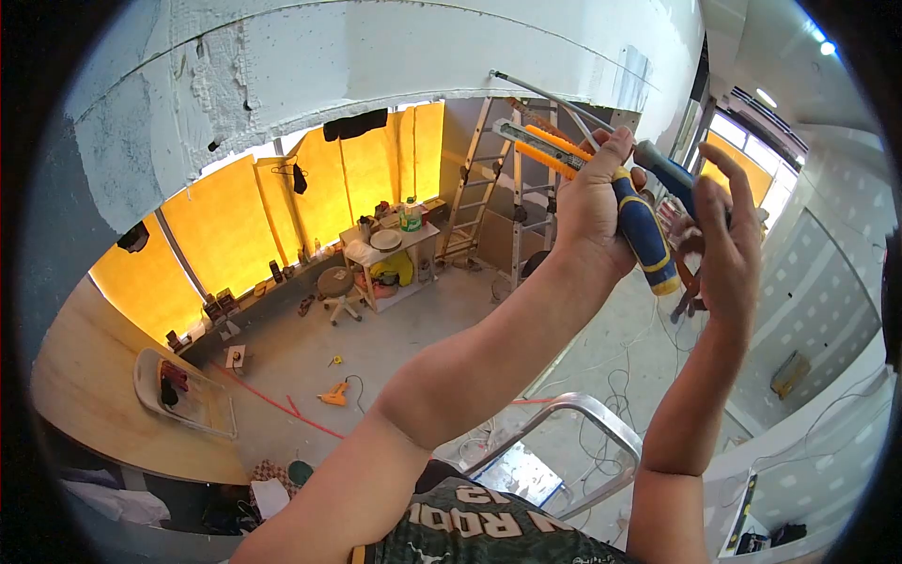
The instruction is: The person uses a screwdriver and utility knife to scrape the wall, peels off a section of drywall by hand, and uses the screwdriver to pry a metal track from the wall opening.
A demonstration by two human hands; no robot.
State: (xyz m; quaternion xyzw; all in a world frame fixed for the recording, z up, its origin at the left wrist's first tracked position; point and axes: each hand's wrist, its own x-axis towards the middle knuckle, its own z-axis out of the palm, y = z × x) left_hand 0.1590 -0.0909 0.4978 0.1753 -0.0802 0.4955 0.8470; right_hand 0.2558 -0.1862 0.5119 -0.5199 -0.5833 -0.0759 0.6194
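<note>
My left hand [601,207] is raised and wrapped round a screwdriver with a blue and yellow handle [646,235]. The same hand also grips an orange utility knife [540,146], its head pointing left. Beside it, my right hand [723,226] has its fingers curled about the grey and blue handle of a long screwdriver [667,174]. That tool's thin shaft runs left past my left hand, and its dark tip overlaps the lower edge of the white overhead panel [404,47] in this view.
Below me is the metal rail of a stepladder [601,423]. Another ladder [470,179] stands near the yellow-covered windows. A cluttered table [413,240], a stool [336,282], an orange glue gun [333,395] and loose cables [615,385] are on the floor.
</note>
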